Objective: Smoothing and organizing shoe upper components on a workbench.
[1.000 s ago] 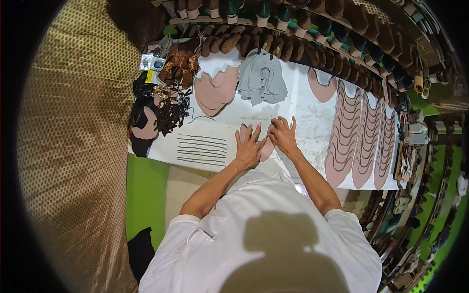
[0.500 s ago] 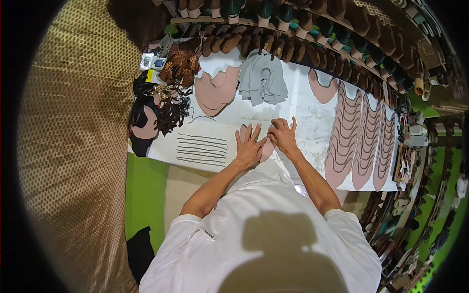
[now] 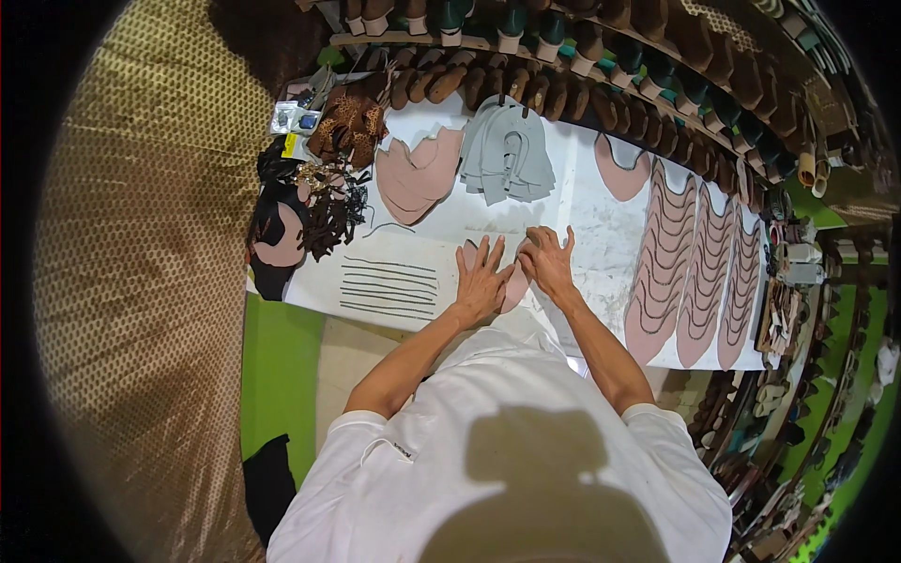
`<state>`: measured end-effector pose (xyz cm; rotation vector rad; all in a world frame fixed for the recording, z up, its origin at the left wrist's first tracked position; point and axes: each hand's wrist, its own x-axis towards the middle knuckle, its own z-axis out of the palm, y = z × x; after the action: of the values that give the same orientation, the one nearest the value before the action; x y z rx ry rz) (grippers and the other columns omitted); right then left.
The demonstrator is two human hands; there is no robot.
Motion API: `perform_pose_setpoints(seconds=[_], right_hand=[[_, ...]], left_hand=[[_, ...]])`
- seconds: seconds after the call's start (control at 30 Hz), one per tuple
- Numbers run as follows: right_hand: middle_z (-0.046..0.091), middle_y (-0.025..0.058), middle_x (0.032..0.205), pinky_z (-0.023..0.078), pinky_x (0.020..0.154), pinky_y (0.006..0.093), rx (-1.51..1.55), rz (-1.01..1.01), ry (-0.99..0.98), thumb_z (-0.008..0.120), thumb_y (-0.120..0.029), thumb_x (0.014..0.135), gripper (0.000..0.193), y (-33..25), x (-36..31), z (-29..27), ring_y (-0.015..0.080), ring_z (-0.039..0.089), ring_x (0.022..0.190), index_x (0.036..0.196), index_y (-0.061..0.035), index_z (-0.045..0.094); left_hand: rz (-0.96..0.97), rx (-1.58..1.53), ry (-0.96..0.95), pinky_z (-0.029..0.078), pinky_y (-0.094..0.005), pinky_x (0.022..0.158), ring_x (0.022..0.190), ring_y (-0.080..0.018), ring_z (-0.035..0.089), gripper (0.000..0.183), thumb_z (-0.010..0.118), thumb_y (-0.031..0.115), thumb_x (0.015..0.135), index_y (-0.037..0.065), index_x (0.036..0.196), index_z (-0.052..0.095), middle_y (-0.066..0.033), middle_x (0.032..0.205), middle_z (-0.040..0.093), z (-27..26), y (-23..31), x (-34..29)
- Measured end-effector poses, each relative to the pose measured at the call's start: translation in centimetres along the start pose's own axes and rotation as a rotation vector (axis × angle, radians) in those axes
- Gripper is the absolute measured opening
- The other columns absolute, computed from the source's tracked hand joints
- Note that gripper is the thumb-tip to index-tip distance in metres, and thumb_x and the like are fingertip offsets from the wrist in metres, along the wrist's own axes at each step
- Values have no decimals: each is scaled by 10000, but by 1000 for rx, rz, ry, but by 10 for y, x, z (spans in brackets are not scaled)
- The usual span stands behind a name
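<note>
This place can be taken for a shoe workshop. Shoes with heels (image 3: pixel 551 28) are lined up on a shelf (image 3: pixel 413 40) above a long white table (image 3: pixel 587 218). On the table, flat pink pieces (image 3: pixel 648 333) are laid in rows, and grey pieces (image 3: pixel 483 150) are piled up. At the right, more shoes (image 3: pixel 770 396) are packed in close rows.

A gold-and-brown patterned sheet (image 3: pixel 160 235) fills the left side, next to a bright green surface (image 3: pixel 282 366) and a black cloth (image 3: pixel 268 488). On the left end of the white table (image 3: pixel 601 244), leopard-print pieces (image 3: pixel 349 131) lie near small packets (image 3: pixel 293 119). Brown shoes (image 3: pixel 540 94) line its far edge; pale-heeled green shoes (image 3: pixel 511 26) stand beyond.
</note>
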<state>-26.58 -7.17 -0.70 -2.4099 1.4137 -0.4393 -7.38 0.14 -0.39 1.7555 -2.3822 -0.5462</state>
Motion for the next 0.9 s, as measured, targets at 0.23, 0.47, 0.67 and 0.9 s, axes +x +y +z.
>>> perform_pose_setpoints(seconds=[0.23,0.47,0.67,0.9], right_hand=[[632,16,1285,121,1200,727,-43,-28,-56,735,-239,884,103,1,9,4,254,504,1353,922,-156,782],[638,2,1291,112,1200,734,-66,6,-101,760,-271,882,105,3,12,4,249,512,1343,914,-175,787],[633,39,1313,128,1210,726,-25,16,-41,727,-229,881,126,4,7,-2,276,497,1378,928,-127,784],[602,48,1361,114,1197,724,-19,-3,5,732,-244,913,115,8,10,3,290,467,1401,941,-139,768]], left_hand=[[-7,0,28,108,-790,1150,1600,-387,149,448,649,248,920,242,1364,703,-120,1743,214,3,0,-2],[-29,-28,67,113,-795,1145,1601,-393,142,471,648,245,921,255,1392,675,-127,1746,200,-3,6,6],[-44,9,12,98,-809,1137,1603,-413,113,530,650,266,920,275,1450,627,-119,1762,132,6,3,7],[-39,-5,12,91,-809,1137,1606,-410,106,540,668,271,907,273,1446,633,-137,1759,141,6,2,7]])
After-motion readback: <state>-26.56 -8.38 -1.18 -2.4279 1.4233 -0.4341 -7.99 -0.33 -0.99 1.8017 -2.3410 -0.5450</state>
